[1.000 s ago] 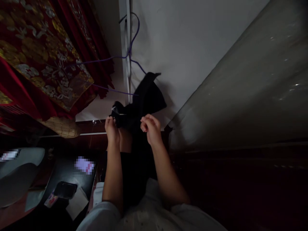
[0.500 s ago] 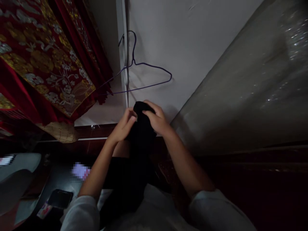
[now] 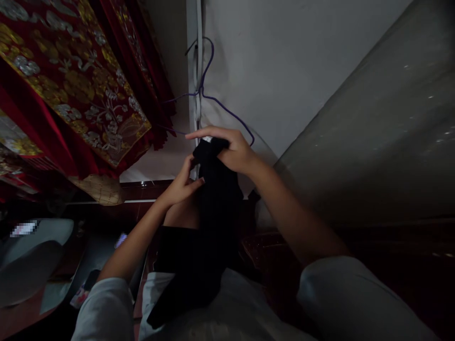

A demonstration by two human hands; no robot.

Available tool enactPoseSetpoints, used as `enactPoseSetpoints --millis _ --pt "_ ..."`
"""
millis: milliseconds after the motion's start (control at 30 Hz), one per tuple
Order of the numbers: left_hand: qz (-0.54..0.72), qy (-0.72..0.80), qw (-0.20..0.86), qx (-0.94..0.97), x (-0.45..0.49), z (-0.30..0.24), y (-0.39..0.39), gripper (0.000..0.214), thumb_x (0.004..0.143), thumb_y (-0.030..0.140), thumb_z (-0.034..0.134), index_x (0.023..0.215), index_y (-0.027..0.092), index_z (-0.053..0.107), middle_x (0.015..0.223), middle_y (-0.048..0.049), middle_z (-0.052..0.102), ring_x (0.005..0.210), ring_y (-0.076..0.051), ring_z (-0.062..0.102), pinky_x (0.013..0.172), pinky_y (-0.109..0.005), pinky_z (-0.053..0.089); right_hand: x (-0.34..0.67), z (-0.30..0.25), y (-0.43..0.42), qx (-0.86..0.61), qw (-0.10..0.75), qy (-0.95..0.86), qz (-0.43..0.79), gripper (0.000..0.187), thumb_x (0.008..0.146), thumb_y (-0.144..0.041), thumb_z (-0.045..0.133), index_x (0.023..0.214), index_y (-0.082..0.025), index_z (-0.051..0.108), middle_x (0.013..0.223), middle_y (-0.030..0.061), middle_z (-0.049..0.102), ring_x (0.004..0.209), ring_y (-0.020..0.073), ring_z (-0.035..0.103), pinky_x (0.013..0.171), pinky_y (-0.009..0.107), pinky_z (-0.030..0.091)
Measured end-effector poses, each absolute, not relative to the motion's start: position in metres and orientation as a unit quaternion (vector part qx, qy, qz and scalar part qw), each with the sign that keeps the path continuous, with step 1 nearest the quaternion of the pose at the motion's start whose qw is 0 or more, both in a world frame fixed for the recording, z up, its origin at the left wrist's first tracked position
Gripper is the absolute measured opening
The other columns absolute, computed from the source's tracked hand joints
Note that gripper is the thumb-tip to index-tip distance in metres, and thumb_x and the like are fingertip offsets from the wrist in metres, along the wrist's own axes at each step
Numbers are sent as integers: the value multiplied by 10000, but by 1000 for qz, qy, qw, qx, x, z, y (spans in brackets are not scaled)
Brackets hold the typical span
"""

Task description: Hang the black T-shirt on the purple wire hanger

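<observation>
And here's the black cloth (image 3: 220, 199), bunched between the hands and trailing toward the body! Right hand (image 3: 232, 149) grips its top fold, index finger stretched; left hand (image 3: 183, 187) pinches the near edge. Looks like gathering; next calls for steady grips below that purple hanger (image 3: 227, 110) beyond.

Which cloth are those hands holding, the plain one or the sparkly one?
The plain black cloth, held by the left hand and right hand. The red cloth has gold and silver patterns and hangs untouched at left.
</observation>
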State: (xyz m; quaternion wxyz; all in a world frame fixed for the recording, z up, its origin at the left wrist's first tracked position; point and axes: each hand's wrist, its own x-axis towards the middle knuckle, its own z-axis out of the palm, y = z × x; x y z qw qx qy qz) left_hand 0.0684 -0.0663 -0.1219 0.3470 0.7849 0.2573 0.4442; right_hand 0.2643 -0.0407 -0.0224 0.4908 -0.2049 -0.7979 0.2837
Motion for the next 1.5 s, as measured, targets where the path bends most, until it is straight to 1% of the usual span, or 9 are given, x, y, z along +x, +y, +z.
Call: enactPoseSetpoints --millis 167,233,400,533,667,900,1133,1300,1500 --pt "529 298 322 726 73 -130 -37 869 937 526 686 1615 352 171 1670 -140 297 1497 -330 417 1234 -547 346 265 -5 -39 -187 468 -808 304 322 927 -390 639 1182 -232 756 1251 46 735 1223 245 661 1108 430 503" --pt "510 290 330 740 73 -128 -32 758 935 550 676 1573 307 346 1637 -137 391 1477 -330 449 1219 -522 371 268 -3 -38 -177 446 -816 321 368 925 -445 645 1198 -221 748 1277 57 726 1240 254 653 1119 432 496" --pt "357 312 361 803 58 -118 -42 398 979 515 586 1023 151 743 1077 -93 755 1037 -260 686 936 -372 539 272 -4 -35 -237 478 -785 316 419 961 -576 575 1116 -235 762 1155 52 742 1160 251 668 1067 411 525" --pt "293 402 349 794 19 -115 -54 411 948 535 628 816 152 701 799 -26 671 771 -178 605 705 -276 460 284 -9 -12 -351 578 -680 285 593 947 -742 468 1104 -249 757 851 49 671 912 235 672 859 376 571" --pt "424 433 329 724 -21 -111 -57 413 920 505 663 700 163 589 678 14 521 672 -127 480 664 -253 384 280 -43 30 -403 541 -639 368 809 899 -878 294 1152 -258 746 733 38 565 788 227 633 744 358 555" --pt "422 461 296 722 -36 -70 -80 369 972 501 577 772 194 535 689 22 472 633 -129 446 603 -247 360 266 -126 84 -531 541 -563 328 488 886 -630 626 639 -226 512 621 3 449 695 193 529 667 335 467" --pt "114 498 191 839 -39 -76 -68 204 928 319 511 804 219 639 724 -29 631 668 -196 566 687 -306 445 333 -105 54 -538 585 -586 158 477 807 -291 739 525 -242 357 560 -43 278 567 118 329 519 279 337" --pt "293 479 42 826 -12 -40 -43 181 862 142 480 893 211 644 988 -93 666 1023 -270 633 1001 -413 479 352 -84 22 -527 578 -610 123 489 824 -245 711 519 -240 329 563 -45 260 560 112 299 524 273 361" --pt "409 419 84 806 33 -3 -4 254 891 62 461 1029 177 640 1050 -74 710 1108 -237 667 1086 -421 488 331 -83 -6 -474 556 -652 205 462 870 -411 707 554 -219 430 560 -36 354 559 116 369 537 267 347"
